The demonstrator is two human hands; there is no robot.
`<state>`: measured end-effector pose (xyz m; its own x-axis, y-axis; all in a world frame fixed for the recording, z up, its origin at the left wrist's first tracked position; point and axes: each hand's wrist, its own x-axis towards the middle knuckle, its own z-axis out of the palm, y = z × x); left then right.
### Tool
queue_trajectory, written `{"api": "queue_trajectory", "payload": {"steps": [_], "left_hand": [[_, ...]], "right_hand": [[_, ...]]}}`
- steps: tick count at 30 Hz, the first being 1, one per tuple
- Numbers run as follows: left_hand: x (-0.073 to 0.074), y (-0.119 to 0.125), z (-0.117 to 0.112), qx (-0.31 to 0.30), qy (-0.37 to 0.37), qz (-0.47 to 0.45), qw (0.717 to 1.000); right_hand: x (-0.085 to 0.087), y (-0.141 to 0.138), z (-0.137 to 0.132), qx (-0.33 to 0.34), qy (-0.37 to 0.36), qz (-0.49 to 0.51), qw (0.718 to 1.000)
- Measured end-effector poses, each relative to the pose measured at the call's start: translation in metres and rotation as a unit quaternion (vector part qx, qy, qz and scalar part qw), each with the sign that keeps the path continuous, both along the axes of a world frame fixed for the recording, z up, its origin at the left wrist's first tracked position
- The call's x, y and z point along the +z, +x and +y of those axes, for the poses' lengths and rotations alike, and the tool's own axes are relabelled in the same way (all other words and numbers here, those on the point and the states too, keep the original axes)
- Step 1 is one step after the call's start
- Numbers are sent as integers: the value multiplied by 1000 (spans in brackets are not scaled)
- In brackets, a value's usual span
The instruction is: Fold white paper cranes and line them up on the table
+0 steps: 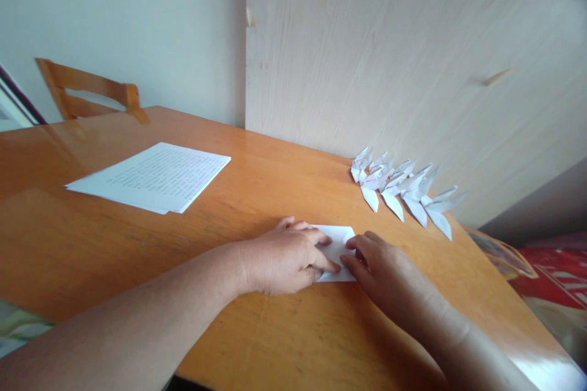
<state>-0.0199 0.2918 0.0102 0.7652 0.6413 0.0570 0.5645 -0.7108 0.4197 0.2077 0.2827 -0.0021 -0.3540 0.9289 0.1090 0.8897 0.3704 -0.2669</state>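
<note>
A small sheet of white folded paper [338, 234] lies on the wooden table in front of me. My left hand [293, 258] rests over its left part, fingers stretched out and pressing it against the tabletop. At the paper's right edge is my right hand [381, 266], its thumb and bent forefinger closed on the folded side. Both hands cover parts of the paper, so its full outline is hidden. Beyond my right hand, several folded white paper figures [413, 189] with pointed tips stand in a row.
A stack of printed sheets [158, 174] lies on the table [270, 177] to the left. A wooden chair [92, 82] stands behind the far edge. Pale wood panelling [367, 43] borders the back. A red bag-like item [557, 269] sits beyond the right edge.
</note>
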Motion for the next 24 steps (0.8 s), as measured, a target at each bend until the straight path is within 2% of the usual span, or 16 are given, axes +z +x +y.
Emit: {"api": "queue_trajectory", "payload": {"steps": [15, 24], "left_hand": [[2, -1, -2, -10, 18, 2, 1000], [5, -2, -6, -26, 30, 20, 999]], "right_hand": [[3, -3, -2, -12, -30, -20, 999], [5, -4, -3, -13, -23, -12, 1000]]}}
